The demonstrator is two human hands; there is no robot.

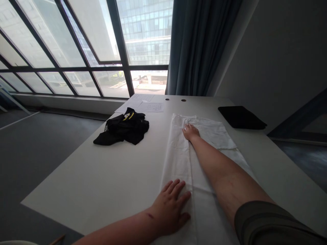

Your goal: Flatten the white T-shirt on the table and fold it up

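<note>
On a white cloth [178, 163], left hand [168, 209], right hand [191, 132], both flat, grips open, empty

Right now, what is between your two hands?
In the head view, only a white cloth lies between your left hand and your right hand. Both hands rest on it.
</note>
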